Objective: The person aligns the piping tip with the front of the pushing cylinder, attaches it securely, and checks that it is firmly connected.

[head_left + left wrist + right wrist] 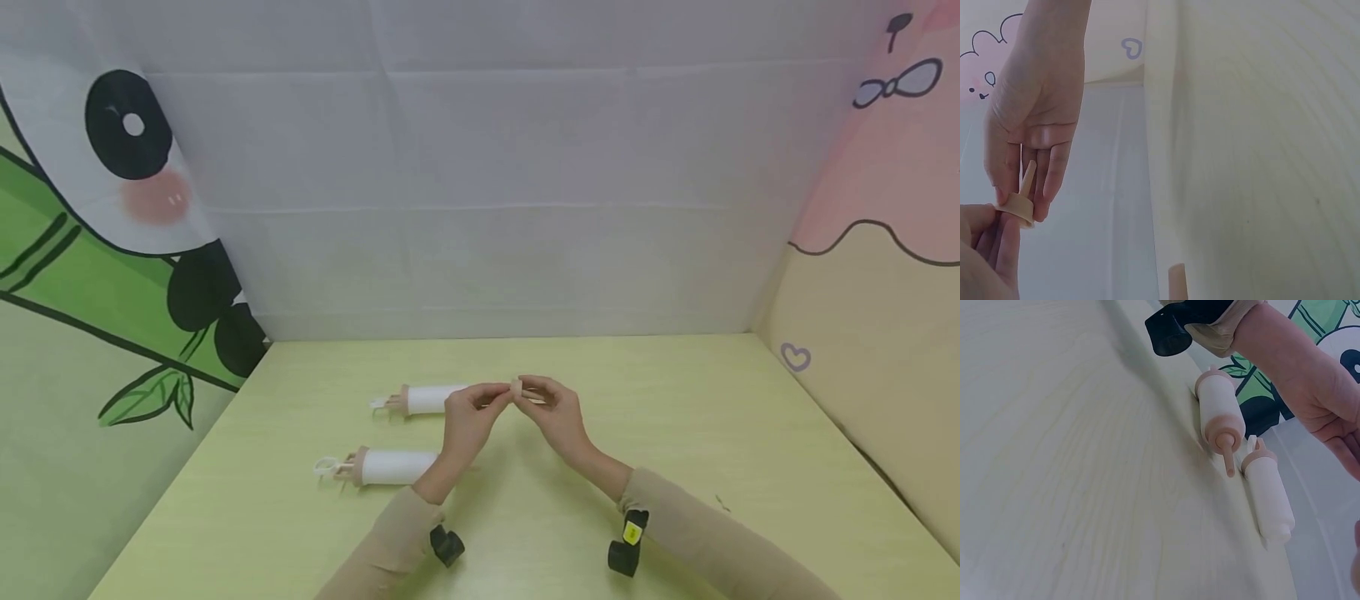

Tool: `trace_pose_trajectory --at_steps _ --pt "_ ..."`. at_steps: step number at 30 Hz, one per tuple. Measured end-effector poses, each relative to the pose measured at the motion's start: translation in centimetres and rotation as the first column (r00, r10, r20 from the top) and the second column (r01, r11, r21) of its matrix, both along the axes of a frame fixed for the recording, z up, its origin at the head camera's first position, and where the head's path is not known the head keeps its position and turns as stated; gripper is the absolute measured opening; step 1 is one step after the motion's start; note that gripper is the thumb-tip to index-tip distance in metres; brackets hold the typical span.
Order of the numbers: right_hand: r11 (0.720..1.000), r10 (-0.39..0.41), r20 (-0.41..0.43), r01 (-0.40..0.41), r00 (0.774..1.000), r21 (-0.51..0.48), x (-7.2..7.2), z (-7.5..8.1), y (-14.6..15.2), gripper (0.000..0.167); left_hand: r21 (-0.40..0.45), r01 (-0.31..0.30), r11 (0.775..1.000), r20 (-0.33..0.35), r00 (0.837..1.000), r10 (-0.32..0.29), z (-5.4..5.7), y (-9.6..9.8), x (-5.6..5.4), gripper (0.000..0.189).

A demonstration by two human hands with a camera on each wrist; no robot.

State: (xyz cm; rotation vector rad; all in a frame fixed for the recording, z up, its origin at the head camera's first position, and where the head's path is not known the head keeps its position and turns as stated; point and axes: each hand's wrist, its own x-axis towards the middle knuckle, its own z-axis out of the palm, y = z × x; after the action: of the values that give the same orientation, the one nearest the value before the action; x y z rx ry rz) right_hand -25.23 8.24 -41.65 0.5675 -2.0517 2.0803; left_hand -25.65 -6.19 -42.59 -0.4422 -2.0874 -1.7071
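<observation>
Between the fingertips of both hands is a beige nozzle cap (1019, 207), a wide threaded-looking ring with a tapered spout. My left hand (467, 421) pinches its ring edge from the left, and my right hand (557, 417) pinches it from the right, the spout lying along the right fingers. Two white squeeze bottles lie on their sides to the left. The nearer bottle (1219, 403) carries a beige nozzle; the farther bottle (1269, 500) shows a bare white end. In the head view my left hand and wrist cover their right ends.
The pale yellow wooden table (675, 400) is bounded by a white cloth backdrop (487, 167) and printed side panels. A tiny scrap (722, 502) lies near the right forearm. Black wrist cameras (626, 543) sit on both sleeves.
</observation>
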Motion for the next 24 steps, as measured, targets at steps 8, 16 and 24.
trace_pose_trajectory --at_steps 8,16,24 --pt "1.000 0.001 -0.019 -0.001 1.000 -0.004 -0.1 -0.1 0.0 0.027 0.027 0.022 0.999 0.016 1.000 -0.022 1.9 0.2 1.5 0.012" --pt "0.999 -0.013 -0.001 0.014 1.000 0.053 -0.8 0.5 0.7 0.027 -0.032 -0.009 0.999 0.062 0.998 0.011 2.4 -0.9 1.2 0.012" --pt "0.995 -0.020 0.042 0.016 0.999 0.099 -1.4 1.0 1.7 0.030 -0.197 -0.094 0.976 0.044 0.994 0.105 2.1 -5.5 -2.4 0.016"
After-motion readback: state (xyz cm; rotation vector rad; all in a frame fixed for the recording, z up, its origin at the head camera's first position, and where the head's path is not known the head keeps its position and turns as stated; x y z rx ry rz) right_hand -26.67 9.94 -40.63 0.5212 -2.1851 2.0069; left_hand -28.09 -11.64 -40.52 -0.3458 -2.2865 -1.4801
